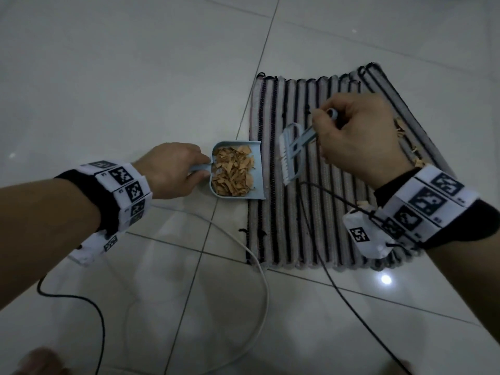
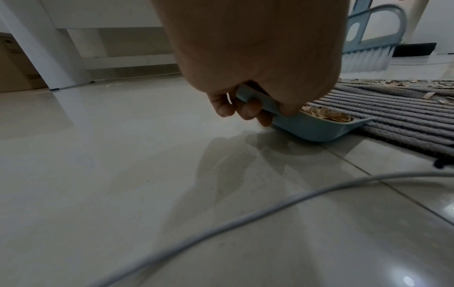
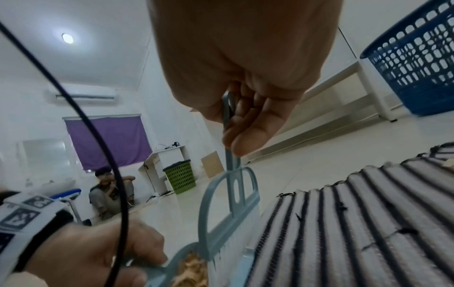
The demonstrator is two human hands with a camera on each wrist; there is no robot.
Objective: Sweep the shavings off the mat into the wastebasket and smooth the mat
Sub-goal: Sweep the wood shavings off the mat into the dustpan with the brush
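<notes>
**Loaded dustpan at the mat edge, brush raised between strokes**

The left hand grips the handle of a small pale-blue plastic dustpan, fingers curled under the handle and thumb on top. The pan rests on the white tiled floor, its open lip touching the left edge of the grey-and-black striped woven mat. Tan wood shavings fill most of the pan. The right hand pinches the thin handle of a matching pale-blue hand brush, thumb against curled fingers; the white bristles hang just above the mat, beside the pan's lip. Further loose shavings lie on the mat's right side, partly hidden behind the right hand. A dark-blue perforated plastic wastebasket stands on the floor beyond the mat, well apart from the pan.

Risks from this state, as judgement: the pan is nearly full, so tipping its lip downward during the carry to the wastebasket would probably spill shavings onto the floor. A brisk stroke could flick the light curls over the low walls. The black cable and white cable trailing across mat and floor could snag brush or pan. The remaining shavings may lodge between the mat's ribs.
</notes>
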